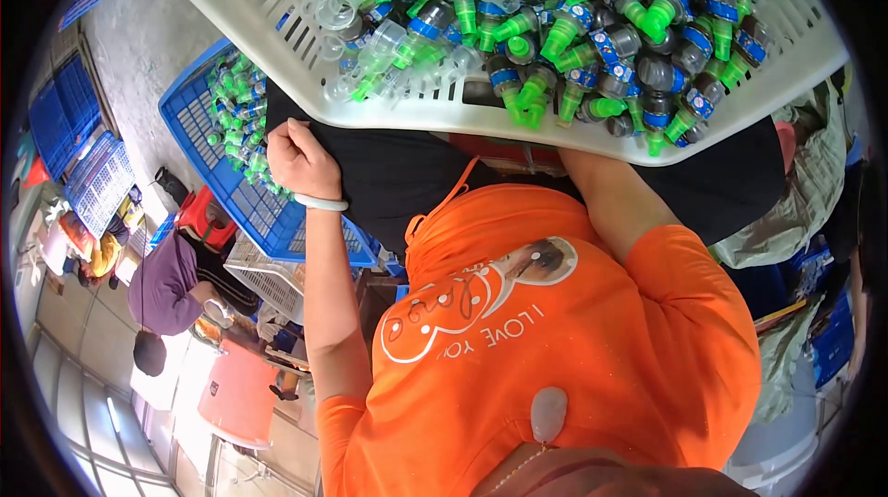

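Observation:
A white plastic basket [277,53] with slotted walls sits across my lap. It is full of small dark bottles with blue bands and bright green nozzle tips [592,35]. Clear plastic caps [379,44] gather at the basket's left side. My left hand [303,162] is curled closed by my thigh, just below the basket's left corner; whatever its fingers may hold is hidden. My right forearm [615,192] reaches beneath the basket's near rim, and that hand is out of sight.
To the left, a blue crate [268,220] holds many similar green-tipped bottles [239,118]. A pale crate [264,275] stands by it. Farther left, a person in purple [166,284] works near an orange-pink chair [239,395]. Pale plastic sacks [800,183] lie at the right.

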Available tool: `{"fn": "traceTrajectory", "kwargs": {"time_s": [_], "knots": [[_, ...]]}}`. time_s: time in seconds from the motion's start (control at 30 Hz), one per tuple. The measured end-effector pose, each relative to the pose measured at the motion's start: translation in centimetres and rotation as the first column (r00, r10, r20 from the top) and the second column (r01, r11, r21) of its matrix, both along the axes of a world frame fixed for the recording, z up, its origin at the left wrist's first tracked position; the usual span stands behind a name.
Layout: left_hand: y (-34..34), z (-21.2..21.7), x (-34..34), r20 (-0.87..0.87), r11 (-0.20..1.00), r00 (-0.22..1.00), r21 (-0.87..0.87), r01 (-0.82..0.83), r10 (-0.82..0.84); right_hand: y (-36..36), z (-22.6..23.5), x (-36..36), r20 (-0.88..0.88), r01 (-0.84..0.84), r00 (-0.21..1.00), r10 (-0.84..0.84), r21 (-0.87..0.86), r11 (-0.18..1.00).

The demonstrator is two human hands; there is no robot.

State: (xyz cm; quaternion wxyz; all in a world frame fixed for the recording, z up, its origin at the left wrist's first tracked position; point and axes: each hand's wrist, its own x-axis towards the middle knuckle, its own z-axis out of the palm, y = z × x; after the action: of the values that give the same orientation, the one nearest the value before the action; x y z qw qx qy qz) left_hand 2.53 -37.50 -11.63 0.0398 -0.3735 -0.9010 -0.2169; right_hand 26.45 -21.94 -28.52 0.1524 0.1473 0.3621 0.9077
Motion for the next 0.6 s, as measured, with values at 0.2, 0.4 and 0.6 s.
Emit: {"fn": "traceTrajectory", "kwargs": {"time_s": [0.2, 0.4, 0.6], "knots": [[0.2, 0.1, 0.1, 0.004, 0.999, 1.000, 0.035, 0.005, -0.005, -3.0, -1.8, 2.3, 0.305, 0.185, 0.892, -0.335, 0.429, 0.884], [-0.4, 0.2, 0.1, 0.028, 0.999, 0.998, 0.007, -0.049, 0.048, -2.0, 0.2, 9.2, 0.352, 0.045, 0.877, -0.327, 0.618, 0.785], [0.4, 0.0, 0.4, 0.043, 0.999, 0.998, 0.028, -0.042, 0.041, -2.2, 0.7, 7.9, 0.392, -0.161, 0.879, -0.273, 0.780, 0.605]]}}
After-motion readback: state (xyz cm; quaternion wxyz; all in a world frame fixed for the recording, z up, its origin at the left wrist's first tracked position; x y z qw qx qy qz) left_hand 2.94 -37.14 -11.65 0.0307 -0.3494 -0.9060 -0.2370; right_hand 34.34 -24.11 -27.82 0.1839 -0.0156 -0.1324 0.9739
